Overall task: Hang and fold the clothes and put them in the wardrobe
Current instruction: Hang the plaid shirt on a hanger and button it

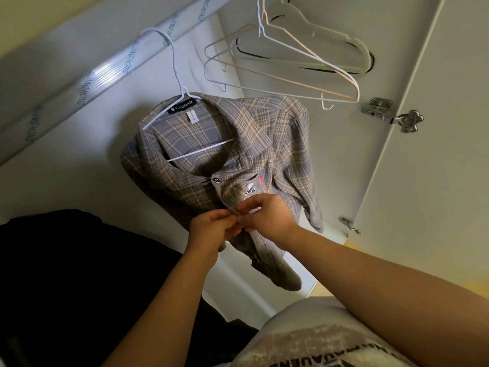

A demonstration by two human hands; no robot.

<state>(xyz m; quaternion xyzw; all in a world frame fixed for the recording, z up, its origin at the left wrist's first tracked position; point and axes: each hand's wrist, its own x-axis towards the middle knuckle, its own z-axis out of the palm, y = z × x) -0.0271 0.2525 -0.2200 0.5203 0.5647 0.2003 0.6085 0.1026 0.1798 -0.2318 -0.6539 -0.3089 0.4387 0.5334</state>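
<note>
A grey shirt (264, 133) crossed with tan plaid lines hangs in the middle of the frame, inside the wardrobe. It sits on a white wire hanger (201, 150) whose hook is over the rail (87, 75) that runs diagonally across the upper left. The rail is wrapped in clear film printed with blue lettering.

The collar is spread open and shows a black neck label with white letters reading CAESAR, with a small white size tag just beneath it. Below the collar a dark round button (217, 180) is fastened. The chest carries a white stitched logo with the same word, and a tiny red tab lies beside it. One sleeve droops down the right side of the shirt, and the hem trails toward the lower centre.

Both hands meet on the shirt's front edge just under the logo. The left hand (211, 226) pinches the fabric between thumb and fingertips. The right hand (270, 215) pinches the same strip from the other side, and the fingers of the two hands are touching.

Several empty hangers (317, 33) hang in the upper centre. The pale wardrobe door (436, 154) stands open on the right and has a metal hinge (389, 113). Dark clothing (66, 274) fills the lower left.
</note>
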